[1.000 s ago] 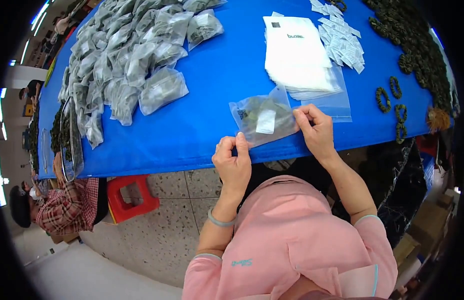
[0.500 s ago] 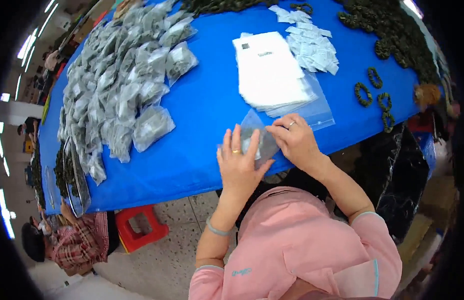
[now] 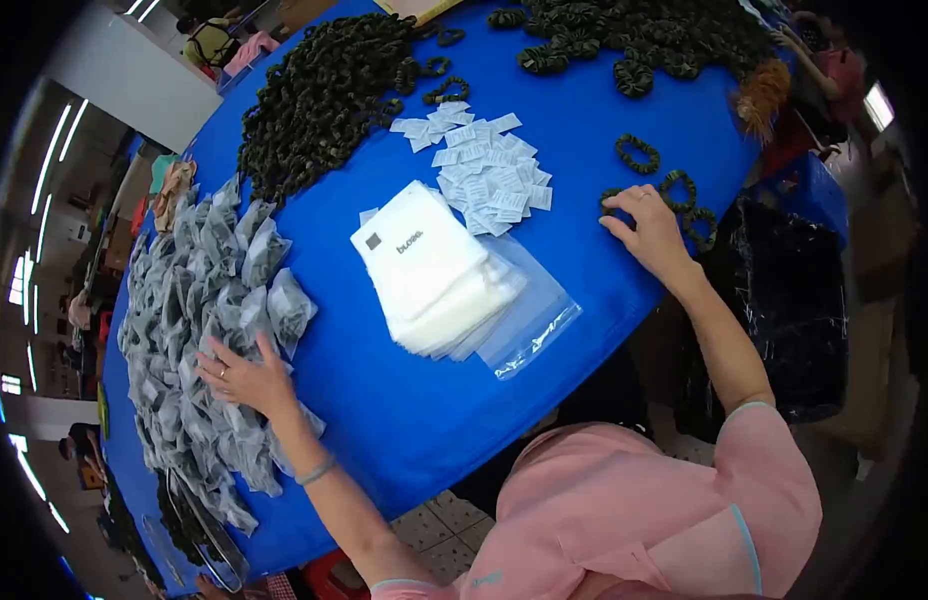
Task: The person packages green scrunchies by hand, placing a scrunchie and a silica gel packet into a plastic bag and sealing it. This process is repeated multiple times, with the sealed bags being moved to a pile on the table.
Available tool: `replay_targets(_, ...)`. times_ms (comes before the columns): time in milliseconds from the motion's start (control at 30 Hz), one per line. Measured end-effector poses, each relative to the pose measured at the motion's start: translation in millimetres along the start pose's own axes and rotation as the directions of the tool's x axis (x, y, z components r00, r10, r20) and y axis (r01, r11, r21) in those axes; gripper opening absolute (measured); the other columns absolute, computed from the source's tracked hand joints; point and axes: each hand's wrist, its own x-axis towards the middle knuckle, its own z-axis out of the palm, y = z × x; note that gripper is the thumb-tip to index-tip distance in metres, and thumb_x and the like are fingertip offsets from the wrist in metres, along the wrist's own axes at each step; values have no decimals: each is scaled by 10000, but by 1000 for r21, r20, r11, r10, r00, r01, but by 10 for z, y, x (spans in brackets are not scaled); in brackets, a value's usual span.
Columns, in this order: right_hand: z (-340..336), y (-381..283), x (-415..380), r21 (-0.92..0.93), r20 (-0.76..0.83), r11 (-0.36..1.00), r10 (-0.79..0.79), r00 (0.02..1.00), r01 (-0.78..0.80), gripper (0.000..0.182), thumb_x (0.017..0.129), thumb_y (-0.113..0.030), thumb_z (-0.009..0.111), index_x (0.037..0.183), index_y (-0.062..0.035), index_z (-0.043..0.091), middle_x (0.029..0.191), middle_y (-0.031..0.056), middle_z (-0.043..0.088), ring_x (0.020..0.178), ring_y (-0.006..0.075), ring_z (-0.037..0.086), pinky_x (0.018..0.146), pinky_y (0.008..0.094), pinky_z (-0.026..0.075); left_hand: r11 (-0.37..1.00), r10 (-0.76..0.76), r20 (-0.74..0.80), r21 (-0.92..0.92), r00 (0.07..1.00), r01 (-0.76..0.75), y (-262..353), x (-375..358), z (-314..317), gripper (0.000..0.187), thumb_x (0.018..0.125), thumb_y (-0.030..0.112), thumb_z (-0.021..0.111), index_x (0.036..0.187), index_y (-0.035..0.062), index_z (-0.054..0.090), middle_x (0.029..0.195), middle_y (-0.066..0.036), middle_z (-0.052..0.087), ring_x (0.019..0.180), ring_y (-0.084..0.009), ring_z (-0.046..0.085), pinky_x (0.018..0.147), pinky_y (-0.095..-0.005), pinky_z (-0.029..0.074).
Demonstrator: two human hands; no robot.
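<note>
My left hand [image 3: 246, 380] lies with fingers spread over a large heap of clear plastic bags [image 3: 199, 300], each with something dark inside. No single bag is held between the fingers. On the right side of the table, my right hand [image 3: 649, 230] has thumb and fingers curled closely at a dark green scrunchie [image 3: 610, 194], which is partly hidden under them. More green scrunchies [image 3: 638, 154] lie just around that hand. Between my hands sits a stack of white printed bags [image 3: 424, 270], its lower end fanned out over clear plastic ones [image 3: 534, 335].
Small white printed slips [image 3: 494, 175] are scattered beyond the stack. Piles of dark green scrunchies [image 3: 329, 100] cover the far side of the blue table [image 3: 384, 420]. A black-wrapped box [image 3: 794, 300] stands off the right edge. Other people are at work nearby.
Both hands have left the small bag they were handling in front of me. My left hand went left to the bag heap, my right to the scrunchies. The view has turned.
</note>
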Motion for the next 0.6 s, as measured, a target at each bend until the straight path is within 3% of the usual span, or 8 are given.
replay_targets(67, 279, -163, 163, 99, 29, 991, -89, 996, 86, 235, 838, -149, 720, 1051, -51, 700, 1038, 75, 669, 968, 238, 584, 874, 327, 496, 959, 153, -68, -231, 986, -165, 359, -74, -62, 720, 853, 284, 710, 1463, 77, 389, 1514, -246, 317, 1405, -428, 288, 1084, -596, 286)
replay_targets(133, 628, -356, 363, 118, -92, 947, -287, 953, 297, 220, 836, -126, 706, 1047, -64, 706, 1088, 79, 671, 1025, 231, 587, 888, 328, 496, 851, 299, -70, -433, 952, -299, 837, -210, -178, 687, 855, 234, 701, 1449, 59, 404, 1510, -237, 330, 1411, -428, 288, 1110, -573, 259)
replay_targets(167, 750, -451, 453, 121, -96, 948, -284, 954, 294, 220, 836, -126, 706, 1047, -64, 706, 1088, 79, 671, 1025, 231, 587, 888, 328, 496, 850, 303, -73, -431, 950, -304, 1050, -298, -253, 687, 855, 234, 701, 1449, 59, 404, 1510, -237, 330, 1411, -428, 288, 1110, -573, 259)
replay_targets(233, 894, -556, 577, 14, -91, 918, -394, 915, 396, 205, 817, -73, 711, 1020, -47, 715, 1098, 91, 694, 1050, 215, 629, 898, 317, 515, 723, 397, -82, -586, 914, -366, 1385, -427, -385, 681, 842, 200, 710, 1435, 40, 415, 1498, -228, 354, 1414, -422, 292, 1123, -552, 245)
replay_targets(333, 795, -456, 593, 28, -105, 936, -345, 933, 350, 203, 813, -29, 697, 1014, -35, 722, 1048, 89, 726, 948, 209, 685, 820, 295, 548, 681, 441, -74, -622, 895, -387, 1538, -473, -489, 659, 838, 185, 711, 1421, 46, 437, 1492, -223, 367, 1412, -416, 299, 1124, -543, 251)
replay_targets(433, 221, -172, 343, -16, -429, 978, -193, 882, 206, 250, 787, 19, 676, 1027, -37, 720, 940, 71, 746, 785, 215, 708, 674, 287, 558, 622, 487, -72, -671, 871, -404, 1662, -515, -552, 637, 834, 171, 712, 1406, 51, 459, 1485, -218, 379, 1410, -411, 306, 1125, -534, 258)
replay_targets(567, -433, 524, -236, -173, -576, 969, 44, 816, -174, 230, 807, 28, 670, 1029, -5, 724, 981, 91, 750, 802, 223, 717, 695, 287, 563, 627, 515, -28, -669, 857, -399, 1641, -491, -545, 602, 821, 161, 726, 1373, 71, 503, 1472, -205, 406, 1410, -402, 315, 1129, -520, 261)
replay_targets(600, -457, 699, -368, -95, -553, 961, 168, 816, -262, 232, 829, 27, 655, 1052, 5, 717, 1002, 99, 746, 788, 217, 707, 694, 273, 558, 623, 517, -30, -672, 855, -400, 1694, -505, -548, 602, 821, 161, 726, 1373, 71, 503, 1472, -205, 406, 1410, -402, 315, 1129, -520, 261)
